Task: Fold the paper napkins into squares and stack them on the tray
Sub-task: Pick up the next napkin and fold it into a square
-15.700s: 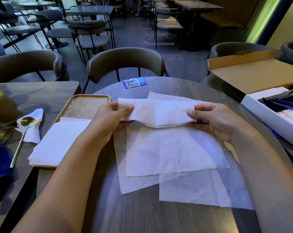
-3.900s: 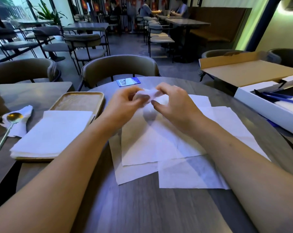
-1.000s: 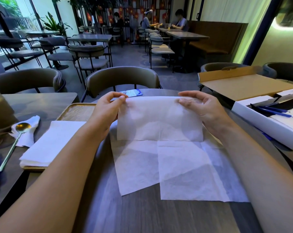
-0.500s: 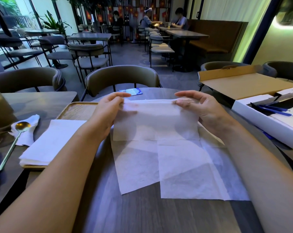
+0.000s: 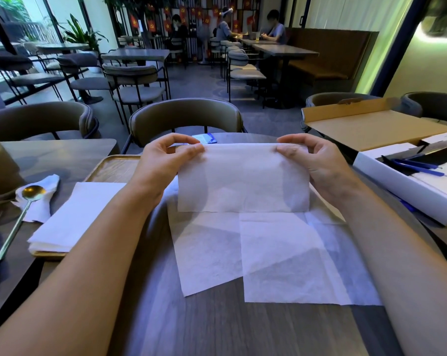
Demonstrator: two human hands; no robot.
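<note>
A thin white paper napkin [image 5: 243, 181], doubled over into a wide rectangle, hangs in the air above the round table [image 5: 217, 330]. My left hand [image 5: 166, 160] pinches its top left corner. My right hand [image 5: 317, 160] pinches its top right corner. Under it, flat unfolded napkins [image 5: 281, 258] lie overlapped on the table. At the left stands a wooden tray [image 5: 112, 168] bearing a stack of folded napkins [image 5: 76, 217].
A gold spoon [image 5: 19, 217] rests on a crumpled napkin left of the tray. An open cardboard box [image 5: 371, 127] and a white box [image 5: 407, 186] with blue pens sit at the right. A blue card [image 5: 205, 138] lies at the table's far edge, before a chair [image 5: 186, 116].
Both hands have lifted the doubled napkin a little higher and pulled it taut and even between its top corners. The napkins on the table lie as before.
</note>
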